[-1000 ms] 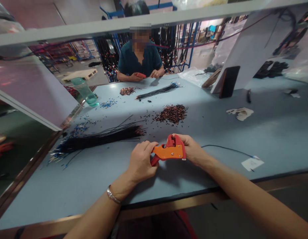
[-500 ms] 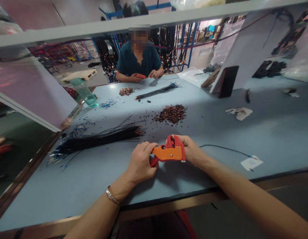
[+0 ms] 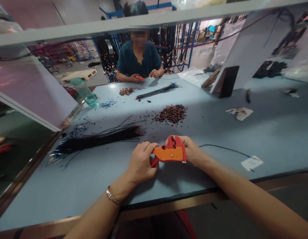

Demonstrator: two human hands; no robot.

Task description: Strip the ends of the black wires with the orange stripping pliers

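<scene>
So your left hand [image 3: 141, 161] has a snug grip on the orange wire stripper [image 3: 168, 154]; your right hand [image 3: 191, 149] is at its head [image 3: 183, 149], can't tell that grip's state.

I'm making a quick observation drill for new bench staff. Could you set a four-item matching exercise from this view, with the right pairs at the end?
Things:
1. Wire stripper
2. Phone
3. Bottle
4. Paper slip

Descriptions:
A. Propped against a white panel
B. White, lying near the front edge of the table
C. Orange and red, its handles in the left hand
D. Translucent green, at the table's left side

Pairs: 1-C, 2-A, 3-D, 4-B
</scene>
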